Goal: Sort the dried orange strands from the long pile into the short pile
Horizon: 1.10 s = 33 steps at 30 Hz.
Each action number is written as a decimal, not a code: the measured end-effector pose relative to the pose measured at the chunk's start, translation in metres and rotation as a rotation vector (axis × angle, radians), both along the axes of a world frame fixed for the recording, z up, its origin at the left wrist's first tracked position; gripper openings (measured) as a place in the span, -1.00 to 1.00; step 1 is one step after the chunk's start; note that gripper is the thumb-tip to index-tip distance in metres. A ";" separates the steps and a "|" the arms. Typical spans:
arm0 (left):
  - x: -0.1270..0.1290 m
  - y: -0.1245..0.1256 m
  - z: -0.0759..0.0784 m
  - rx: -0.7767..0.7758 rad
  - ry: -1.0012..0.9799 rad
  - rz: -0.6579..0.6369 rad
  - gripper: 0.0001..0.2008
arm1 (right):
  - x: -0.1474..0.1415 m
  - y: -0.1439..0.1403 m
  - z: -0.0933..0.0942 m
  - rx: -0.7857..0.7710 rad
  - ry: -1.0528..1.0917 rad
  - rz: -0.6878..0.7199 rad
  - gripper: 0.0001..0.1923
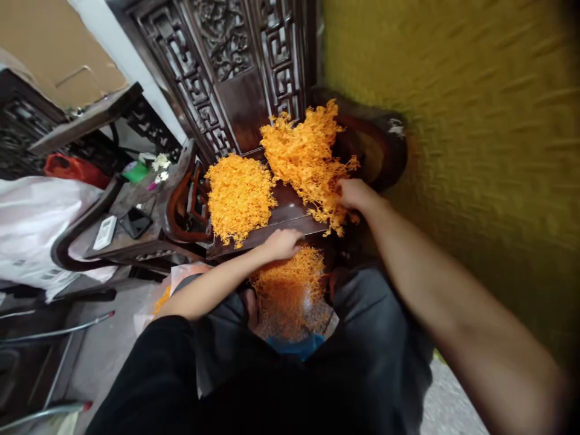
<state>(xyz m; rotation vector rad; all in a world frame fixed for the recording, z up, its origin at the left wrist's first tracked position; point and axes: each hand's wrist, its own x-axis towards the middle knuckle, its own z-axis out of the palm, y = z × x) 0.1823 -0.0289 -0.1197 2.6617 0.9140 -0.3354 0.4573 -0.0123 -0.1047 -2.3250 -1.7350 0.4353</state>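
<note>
Two heaps of orange frilly pieces lie on the dark wooden chair seat [290, 208]. The left heap [240, 196] is low and dense; the right heap [303, 154] is taller, with tangled, branching strands. My right hand [356, 194] is at the near right side of the taller heap, its fingers closed among the strands and partly hidden by them. My left hand [283, 243] is at the front edge of the seat, fingers curled; what they hold, if anything, cannot be made out. Beneath it, between my legs, thin orange strands [294, 278] hang or lie in a loose mass.
A carved chair back [226, 72] rises behind the heaps, and a yellow textured surface [453, 121] stands at the right. On a side table to the left lie a phone [136, 223] and a white device [105, 233]. A blue container [296, 347] shows below the strands.
</note>
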 end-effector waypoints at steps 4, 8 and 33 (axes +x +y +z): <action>0.081 0.037 0.005 0.085 -0.184 0.234 -0.54 | -0.002 0.004 0.011 0.133 0.022 -0.027 -0.65; 0.126 0.058 -0.009 0.045 -0.237 0.394 -0.45 | -0.002 0.002 0.026 0.319 0.021 -0.022 -0.53; 0.078 0.060 0.016 0.199 -0.672 0.496 -0.19 | -0.020 -0.044 0.096 1.654 0.361 -0.205 -0.59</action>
